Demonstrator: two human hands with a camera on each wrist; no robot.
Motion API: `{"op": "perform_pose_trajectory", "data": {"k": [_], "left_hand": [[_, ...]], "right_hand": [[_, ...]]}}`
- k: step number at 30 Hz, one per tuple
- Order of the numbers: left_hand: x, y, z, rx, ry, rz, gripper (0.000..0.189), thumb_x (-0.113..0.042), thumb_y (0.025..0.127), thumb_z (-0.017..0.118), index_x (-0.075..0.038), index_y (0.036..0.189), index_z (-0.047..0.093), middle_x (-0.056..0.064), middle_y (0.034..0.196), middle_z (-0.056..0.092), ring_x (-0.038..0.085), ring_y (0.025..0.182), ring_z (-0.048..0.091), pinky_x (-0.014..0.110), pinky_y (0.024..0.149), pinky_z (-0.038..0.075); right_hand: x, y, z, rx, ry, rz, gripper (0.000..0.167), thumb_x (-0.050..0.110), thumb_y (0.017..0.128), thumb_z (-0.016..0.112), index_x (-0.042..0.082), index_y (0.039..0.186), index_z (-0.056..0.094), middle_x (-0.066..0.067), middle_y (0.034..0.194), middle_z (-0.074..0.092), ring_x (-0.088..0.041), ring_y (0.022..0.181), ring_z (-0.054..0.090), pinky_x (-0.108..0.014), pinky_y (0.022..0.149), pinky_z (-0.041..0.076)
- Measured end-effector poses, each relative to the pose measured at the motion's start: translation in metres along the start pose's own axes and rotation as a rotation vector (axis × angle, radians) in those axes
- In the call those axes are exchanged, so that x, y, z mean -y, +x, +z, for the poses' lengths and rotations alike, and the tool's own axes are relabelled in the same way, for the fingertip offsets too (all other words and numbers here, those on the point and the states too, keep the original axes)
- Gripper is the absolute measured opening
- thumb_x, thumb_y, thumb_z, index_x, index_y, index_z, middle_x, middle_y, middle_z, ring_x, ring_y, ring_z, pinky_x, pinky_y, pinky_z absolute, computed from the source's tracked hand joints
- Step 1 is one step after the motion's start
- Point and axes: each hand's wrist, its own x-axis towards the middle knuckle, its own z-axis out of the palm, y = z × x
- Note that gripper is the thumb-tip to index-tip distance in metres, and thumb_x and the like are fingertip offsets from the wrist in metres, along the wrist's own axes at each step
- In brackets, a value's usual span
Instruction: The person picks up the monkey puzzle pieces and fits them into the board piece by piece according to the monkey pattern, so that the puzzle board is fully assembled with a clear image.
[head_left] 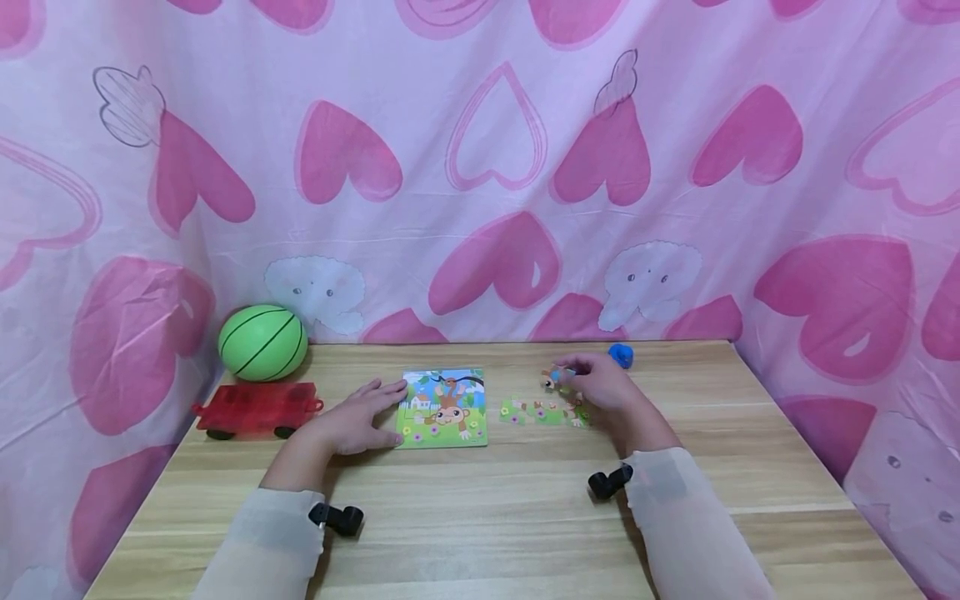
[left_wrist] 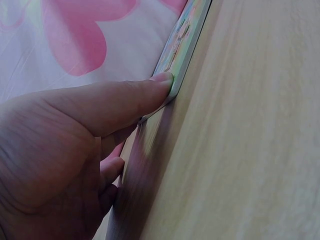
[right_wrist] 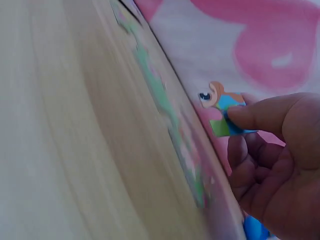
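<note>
A square monkey puzzle board [head_left: 442, 408] lies flat on the table. My left hand [head_left: 362, 421] is at its left edge with fingers spread; in the left wrist view the thumb [left_wrist: 145, 92] rests on the board's corner. My right hand [head_left: 600, 383] pinches a puzzle piece [right_wrist: 231, 112] between thumb and fingers; the piece shows an eye, brown, blue and green. It is held above the table, and part of it is hidden by the fingertips. Just in front of that hand lies a joined strip of puzzle pieces [head_left: 540, 412], green with flowers.
A green ball [head_left: 263, 342] sits at the back left, behind a red toy wagon [head_left: 258, 410] with black wheels. A small blue object [head_left: 621, 356] stands near the back edge, beyond the right hand. Behind the wooden table [head_left: 465, 517] hangs a pink heart-patterned curtain [head_left: 495, 142].
</note>
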Motion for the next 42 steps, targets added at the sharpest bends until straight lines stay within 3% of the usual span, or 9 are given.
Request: {"op": "perform_pose_trajectory", "data": {"k": [3,7,11,16,20,27,33,42], "left_hand": [[0.0,0.0,0.0,-0.002,-0.002,-0.003,0.089,-0.045,0.092,0.082,-0.028,0.167,0.039,-0.003,0.18,0.027,0.04,0.169,0.005,0.075,0.129,0.019],[0.0,0.001,0.0,-0.003,-0.001,0.003,0.088,-0.044,0.092,0.082,-0.027,0.167,0.039,-0.003,0.18,0.028,0.04,0.169,0.005,0.075,0.13,0.019],[0.0,0.001,0.0,-0.003,-0.002,0.012,0.088,-0.044,0.092,0.082,-0.026,0.167,0.039,-0.002,0.179,0.028,0.041,0.169,0.006,0.075,0.13,0.019],[0.002,0.001,0.002,-0.008,0.004,0.022,0.087,-0.044,0.093,0.082,-0.025,0.167,0.04,-0.003,0.179,0.028,0.041,0.169,0.006,0.075,0.13,0.019],[0.002,0.001,0.002,-0.006,-0.001,0.013,0.088,-0.044,0.092,0.082,-0.027,0.167,0.04,-0.003,0.179,0.028,0.041,0.169,0.006,0.075,0.129,0.019],[0.0,0.002,0.001,0.002,-0.007,-0.005,0.089,-0.044,0.092,0.083,-0.028,0.167,0.039,-0.002,0.18,0.028,0.041,0.169,0.005,0.076,0.129,0.02],[0.001,0.003,0.0,0.001,-0.009,-0.008,0.09,-0.045,0.092,0.083,-0.03,0.168,0.037,-0.001,0.18,0.028,0.04,0.169,0.005,0.076,0.129,0.02],[0.004,0.004,0.001,0.006,-0.014,-0.01,0.09,-0.047,0.091,0.083,-0.03,0.168,0.038,-0.001,0.179,0.028,0.04,0.169,0.005,0.076,0.129,0.02]], "right_hand": [[0.013,-0.001,0.013,0.047,-0.013,-0.04,0.032,0.022,0.106,0.069,0.016,0.137,0.072,-0.01,0.125,0.07,-0.026,0.105,0.063,-0.031,0.076,0.058],[0.027,-0.002,0.035,0.094,-0.146,-0.125,0.029,0.025,0.105,0.07,0.022,0.134,0.075,-0.006,0.108,0.068,-0.025,0.09,0.062,-0.03,0.072,0.056],[0.042,-0.003,0.059,0.167,-0.165,-0.179,0.03,0.021,0.105,0.07,0.023,0.134,0.075,-0.006,0.1,0.068,-0.025,0.083,0.061,-0.033,0.068,0.055],[0.055,0.001,0.082,0.212,-0.187,-0.205,0.028,0.02,0.104,0.07,0.027,0.131,0.076,-0.002,0.105,0.069,-0.023,0.09,0.06,-0.033,0.074,0.055],[0.064,0.004,0.094,0.232,-0.169,-0.192,0.029,0.02,0.104,0.07,0.026,0.132,0.076,-0.003,0.109,0.069,-0.026,0.087,0.062,-0.034,0.069,0.056],[0.071,0.012,0.108,0.213,-0.171,-0.211,0.025,0.024,0.104,0.071,0.029,0.128,0.077,0.001,0.113,0.071,-0.02,0.101,0.062,-0.036,0.089,0.053],[0.067,0.02,0.117,0.208,-0.247,-0.266,0.025,0.018,0.103,0.072,0.027,0.124,0.079,0.0,0.1,0.068,-0.02,0.09,0.059,-0.033,0.076,0.054],[0.064,0.019,0.124,0.227,-0.361,-0.295,0.041,0.01,0.094,0.078,0.03,0.13,0.079,0.003,0.11,0.07,-0.019,0.091,0.058,-0.03,0.075,0.052]]}}
